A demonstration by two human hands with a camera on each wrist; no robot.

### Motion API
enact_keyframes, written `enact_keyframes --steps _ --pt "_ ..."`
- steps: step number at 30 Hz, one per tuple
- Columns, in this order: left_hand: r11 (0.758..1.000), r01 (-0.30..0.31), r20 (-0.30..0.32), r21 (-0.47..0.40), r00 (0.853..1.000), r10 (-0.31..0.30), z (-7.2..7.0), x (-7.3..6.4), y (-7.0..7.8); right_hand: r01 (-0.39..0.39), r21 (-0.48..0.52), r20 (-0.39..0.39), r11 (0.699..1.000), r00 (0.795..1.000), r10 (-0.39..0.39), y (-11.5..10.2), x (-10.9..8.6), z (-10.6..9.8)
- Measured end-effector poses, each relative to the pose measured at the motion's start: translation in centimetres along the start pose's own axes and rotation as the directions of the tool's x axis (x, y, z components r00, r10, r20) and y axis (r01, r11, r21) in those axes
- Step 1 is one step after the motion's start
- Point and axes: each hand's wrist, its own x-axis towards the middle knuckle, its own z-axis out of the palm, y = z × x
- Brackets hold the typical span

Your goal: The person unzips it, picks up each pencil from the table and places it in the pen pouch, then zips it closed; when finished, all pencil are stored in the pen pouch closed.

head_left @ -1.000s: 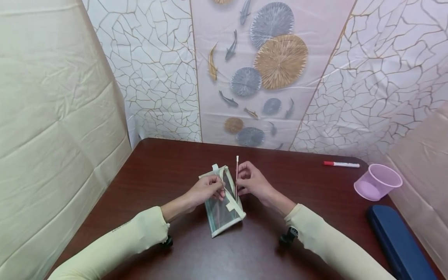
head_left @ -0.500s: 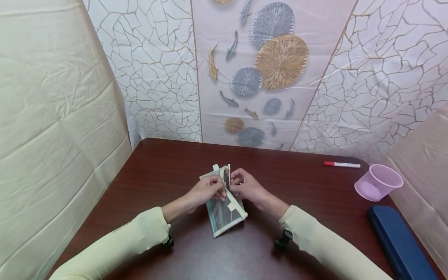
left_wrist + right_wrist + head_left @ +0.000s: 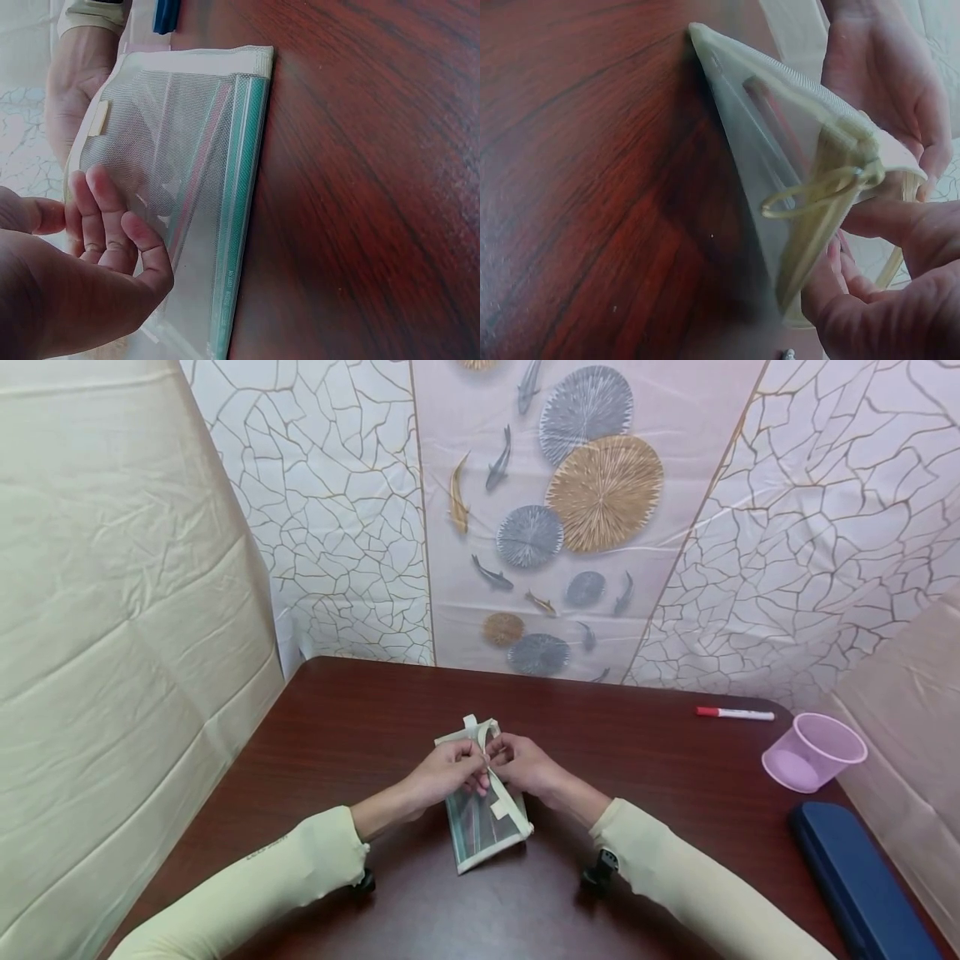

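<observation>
Head view: near the centre of the frame, a mesh pouch with pale trim, aslant on the dark red-brown table. At its left, the left hand, with thumb and fingertips in a narrow pinch on the pouch's rim. Opposite and close by, the right hand, with bent fingers at the pouch's mouth. Toward the right of the frame, a red-capped marker and a pink cup; at lower right, a long blue case.

Left wrist view: pouch across the left half of the frame, left hand over it at lower left, with thumb and forefinger together at the rim and the other fingers loosely curled. Through the mesh, a slim pink stick; along the pouch's edge, a green band.

Right wrist view: pouch at centre right, with a cord loop and a reddish stick inside. Right hand at lower right; cannot tell what is between its fingertips.
</observation>
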Motion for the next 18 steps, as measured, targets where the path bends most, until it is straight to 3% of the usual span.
enact_keyframes --steps 7,14,18 --pt "1.0 -0.004 -0.009 0.004 1.0 0.004 0.1 0.1 0.0 0.061 -0.079 -0.03 0.995 0.998 -0.064 -0.2 -0.3 -0.4" --pt "1.0 0.003 -0.017 -0.004 1.0 -0.003 0.2 0.0 0.1 0.12 0.082 -0.065 0.989 0.991 -0.114 0.0 -0.9 -2.2" --pt "1.0 0.002 -0.023 -0.011 1.0 -0.002 0.3 0.0 0.1 0.153 0.107 -0.101 0.982 0.985 -0.142 0.1 -1.6 -4.1"
